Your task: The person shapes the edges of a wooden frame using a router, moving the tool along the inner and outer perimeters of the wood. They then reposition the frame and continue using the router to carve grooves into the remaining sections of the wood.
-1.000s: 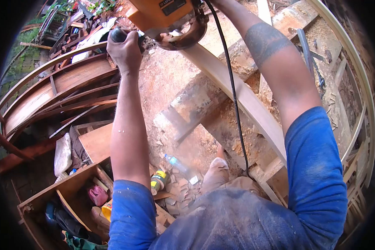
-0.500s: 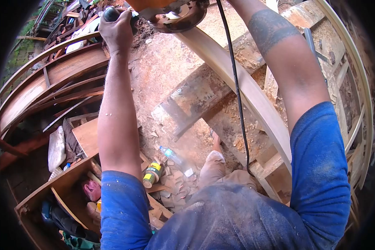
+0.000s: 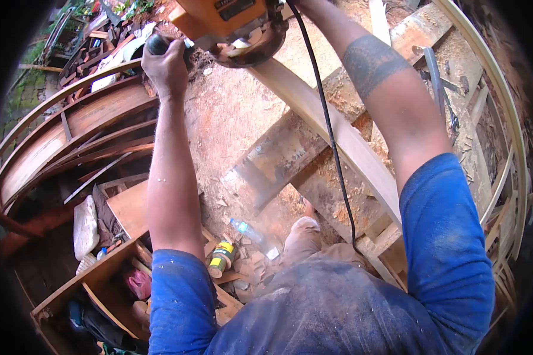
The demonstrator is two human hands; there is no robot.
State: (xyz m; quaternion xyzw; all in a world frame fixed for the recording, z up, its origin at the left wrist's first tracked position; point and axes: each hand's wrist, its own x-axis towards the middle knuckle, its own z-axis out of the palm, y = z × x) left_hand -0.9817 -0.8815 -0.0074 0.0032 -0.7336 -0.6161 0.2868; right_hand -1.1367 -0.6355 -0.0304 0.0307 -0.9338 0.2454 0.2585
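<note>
**Left hand closed on the knob of an orange power tool, right hand out of view**

The power tool point(image 3: 219, 22) is at the top of the view, partly cut off by the upper edge. The fingers of the left hand point(image 3: 167, 66) are wrapped around its black knob point(image 3: 158, 44), which juts out left of the orange body. The right forearm point(image 3: 331, 29) runs up past the tool's other side; its hand is beyond the frame, so the state of those fingers cannot be told.

The tool's rounded base covers the upper end of a curved board point(image 3: 343, 139); whether the two touch is hidden. The board sweeps down toward the right sleeve point(image 3: 444, 236), crossing heavy timbers point(image 3: 278, 157). Bare ground point(image 3: 219, 127) lies open between the left forearm and the board, while a black cord point(image 3: 326, 112) hangs across the board. Curved wooden frames point(image 3: 77, 127) crowd the left side, and a long bent strip point(image 3: 506, 89) arcs along the right.

The board is pale and smooth-looking; the timbers are stained and strewn with sawdust. Below lie a clear plastic bottle point(image 3: 247, 229), a yellow-and-green can point(image 3: 221, 259), wood chips point(image 3: 251, 269) and an open wooden box point(image 3: 89, 273) holding a pink bag point(image 3: 138, 284).
</note>
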